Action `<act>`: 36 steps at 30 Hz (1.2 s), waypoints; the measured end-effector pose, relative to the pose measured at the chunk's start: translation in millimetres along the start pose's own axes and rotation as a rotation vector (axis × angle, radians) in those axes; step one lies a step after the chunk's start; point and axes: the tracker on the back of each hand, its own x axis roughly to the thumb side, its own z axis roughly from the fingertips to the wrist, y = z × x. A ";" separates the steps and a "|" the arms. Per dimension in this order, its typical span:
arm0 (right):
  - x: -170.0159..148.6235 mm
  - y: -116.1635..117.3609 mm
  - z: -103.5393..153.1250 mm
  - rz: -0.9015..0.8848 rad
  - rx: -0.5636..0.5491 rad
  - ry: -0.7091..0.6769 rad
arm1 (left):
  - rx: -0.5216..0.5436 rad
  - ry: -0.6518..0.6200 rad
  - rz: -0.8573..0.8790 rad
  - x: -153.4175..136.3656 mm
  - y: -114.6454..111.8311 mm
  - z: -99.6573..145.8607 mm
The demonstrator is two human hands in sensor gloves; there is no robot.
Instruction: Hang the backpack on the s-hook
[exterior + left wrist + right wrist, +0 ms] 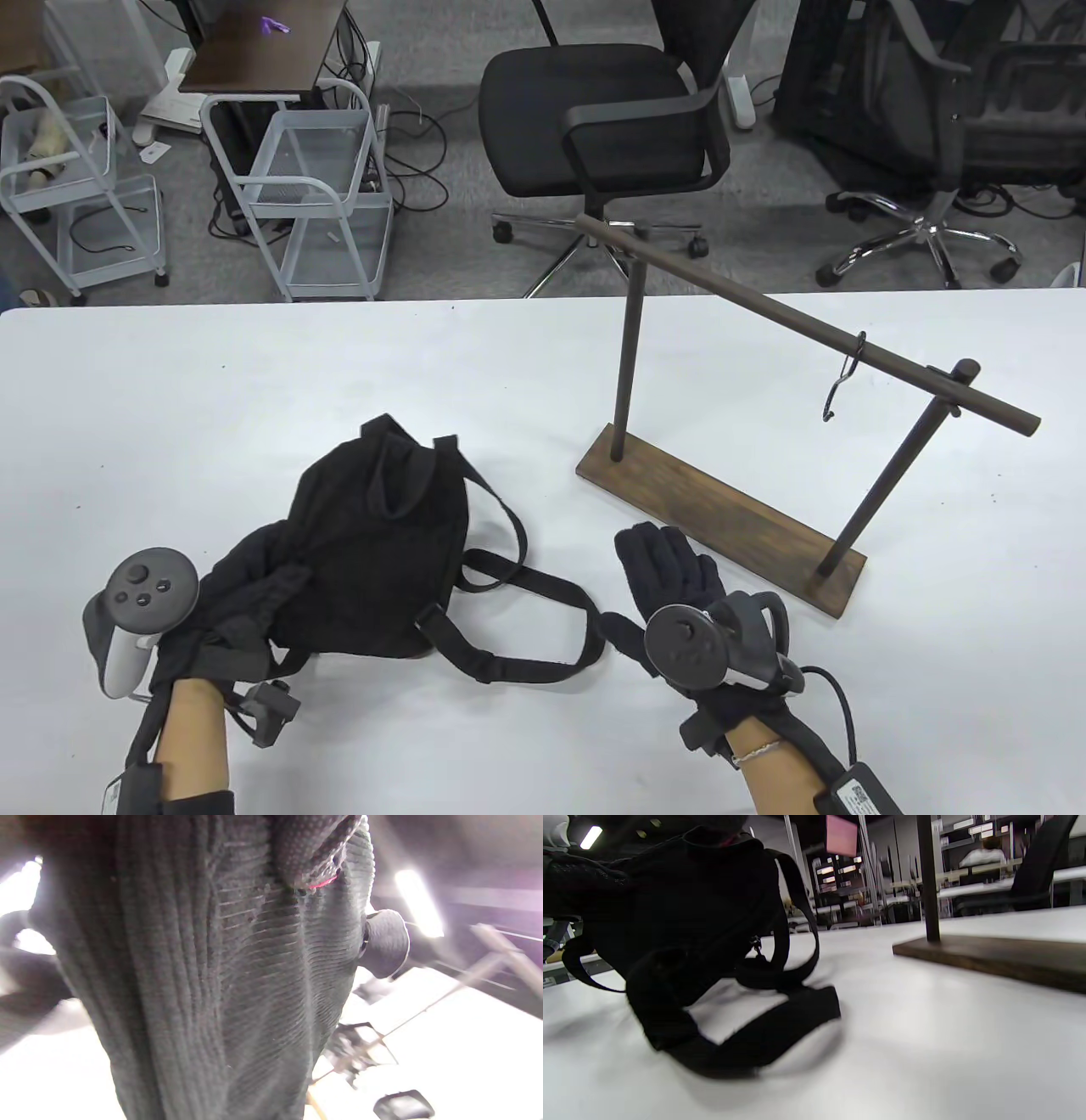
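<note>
The black backpack (373, 535) lies on the white table (254, 382), its shoulder straps (526, 628) spread to the right. My left hand (254, 590) grips the backpack's near left side; its ribbed fabric (212, 984) fills the left wrist view, with a fingertip (309, 853) pressed on it. My right hand (670, 560) lies open and flat on the table, just right of the straps and holding nothing. The S-hook (844, 378) hangs empty from the rod (764, 301) of the wooden rack. The right wrist view shows the backpack (683, 908) and a strap loop (755, 1035).
The rack's wooden base (721, 518) stands just beyond my right hand, with a post at each end (628, 340); base and post also show in the right wrist view (1001, 959). Office chairs (611, 119) and wire carts (314, 195) stand past the table's far edge.
</note>
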 end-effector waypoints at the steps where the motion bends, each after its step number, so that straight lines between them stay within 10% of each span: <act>1: 3.1 -2.6 1.2 0.020 -0.046 -0.020 | -0.029 -0.052 0.012 10.4 -6.8 -1.6; 14: 21.9 -32.8 18.2 -0.147 -0.349 -0.150 | -0.332 -0.359 0.001 76.5 -73.6 1.0; 23: -9.4 -44.1 20.9 -0.839 -0.439 0.011 | -0.266 -0.225 -0.279 63.6 -81.8 -3.0; 31: -62.7 -85.7 26.6 -0.768 -0.609 0.152 | -0.203 -0.161 -0.798 45.4 -72.1 -2.7; 36: -87.5 -108.0 28.2 -0.728 -0.633 0.233 | -0.192 -0.184 -0.785 45.3 -71.6 -2.9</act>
